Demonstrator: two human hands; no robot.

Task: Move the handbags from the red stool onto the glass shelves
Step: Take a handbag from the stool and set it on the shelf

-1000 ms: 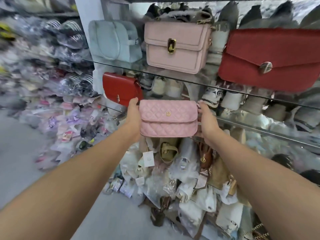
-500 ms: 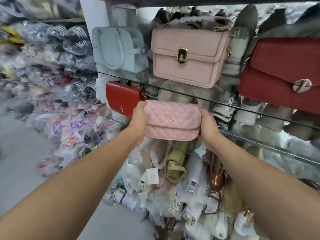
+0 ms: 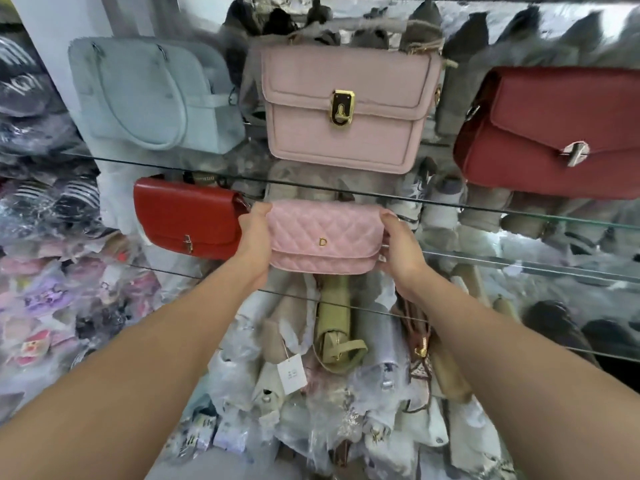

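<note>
The left hand gripped the left end of a quilted pink handbag, thumb curled over its top edge. The right hand clasped the right end the same way, so the bag sat upright between the two palms with its flap towards the camera. A small gold letter "D" stood on the flap, low and near the middle; no other writing on the bag could be read.

The bag was held just under the front edge of the upper glass shelf, at the level of the lower glass shelf. Whether its base touched the glass could not be told. Just to its left, nearly touching the left hand, a red handbag with a small metal clasp stood on that lower level.

On the upper shelf stood a pale blue handbag at the left, a pink box handbag with a gold lock in the middle, and a dark red flap handbag at the right.

Nearer and lower, between the forearms, lay a heap of plastic-wrapped bags, among them an olive bag and a white paper tag whose print was too small to read.
</note>
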